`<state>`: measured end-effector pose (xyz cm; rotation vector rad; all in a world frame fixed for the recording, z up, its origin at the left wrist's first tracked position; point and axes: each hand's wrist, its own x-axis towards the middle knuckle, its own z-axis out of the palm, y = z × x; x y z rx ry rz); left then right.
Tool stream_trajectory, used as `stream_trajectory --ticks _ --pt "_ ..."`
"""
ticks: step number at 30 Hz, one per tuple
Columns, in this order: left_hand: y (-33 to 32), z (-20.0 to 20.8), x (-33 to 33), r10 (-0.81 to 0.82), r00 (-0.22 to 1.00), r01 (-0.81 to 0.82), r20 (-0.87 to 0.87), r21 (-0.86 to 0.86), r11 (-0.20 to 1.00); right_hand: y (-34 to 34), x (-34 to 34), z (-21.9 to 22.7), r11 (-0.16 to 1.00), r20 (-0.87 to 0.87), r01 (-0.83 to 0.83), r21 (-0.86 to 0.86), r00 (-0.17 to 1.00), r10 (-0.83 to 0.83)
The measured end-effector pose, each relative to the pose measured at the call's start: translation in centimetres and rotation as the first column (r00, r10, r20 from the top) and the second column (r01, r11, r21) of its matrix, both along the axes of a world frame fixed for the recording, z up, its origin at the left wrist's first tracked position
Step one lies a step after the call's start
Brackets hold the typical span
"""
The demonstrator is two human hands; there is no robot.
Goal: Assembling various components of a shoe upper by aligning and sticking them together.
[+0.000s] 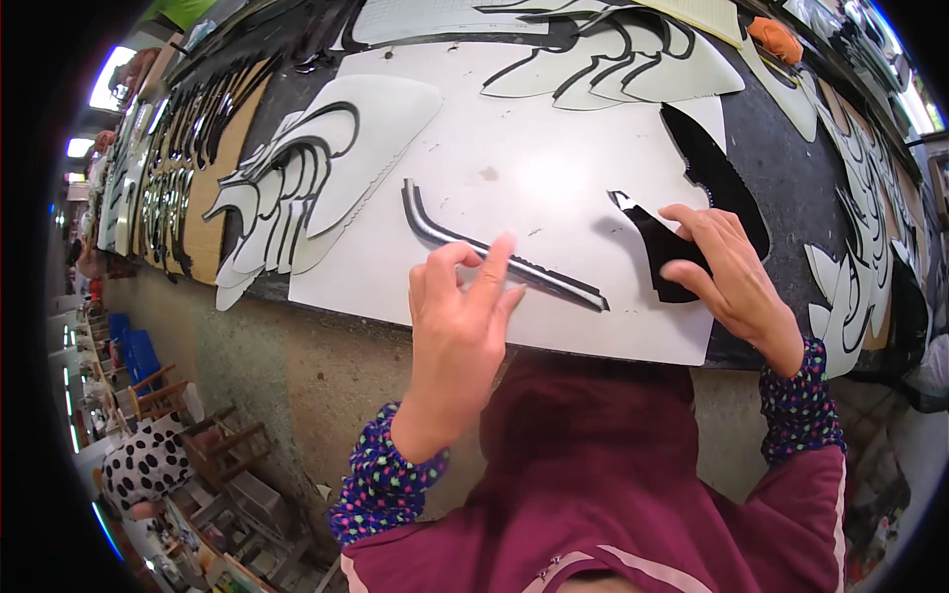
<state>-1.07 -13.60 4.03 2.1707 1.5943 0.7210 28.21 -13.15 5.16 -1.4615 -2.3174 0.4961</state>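
Note:
My left hand (460, 321) is over a narrow bent strip (542, 278), dark-edged with a pale shine along its length. Its thumb and index finger are apart; whether a fingertip touches the strip is hard to tell. On the right, my right hand (736, 277) reaches over a glossy black curved piece (664, 247), thumb and index finger spread across it. That piece's narrow tip looks a little raised and casts a shadow. Beyond the hand lies a larger black curved piece (727, 173) with a notched edge. Both hands work above a white board (494, 128).
Fanned stacks of white, black-edged cut pieces lie at left (297, 193) and at the back (623, 64). More white pieces (850, 287) sit at right. Dark strips (168, 198) rest on brown cardboard (232, 163) at far left. An orange item (776, 40) is at back right.

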Motion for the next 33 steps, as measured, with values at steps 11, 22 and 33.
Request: stream_trajectory --ticks 11,22,33 --pt "5.2 -2.3 0.5 -0.550 0.812 0.584 -0.195 0.284 0.761 1.0 -2.0 -0.6 0.905 -0.501 0.127 -0.406 0.797 -0.337" --pt "5.3 -0.2 -0.3 -0.566 0.772 0.589 -0.289 -0.009 0.808 1.2 -2.0 0.8 0.966 -0.262 -0.048 -0.252 0.965 -0.020" --pt "3.4 -3.0 -1.0 -0.553 0.807 0.589 -0.208 0.226 0.776 0.8 -3.0 0.6 0.988 -0.035 -0.130 -0.088 0.991 0.127"
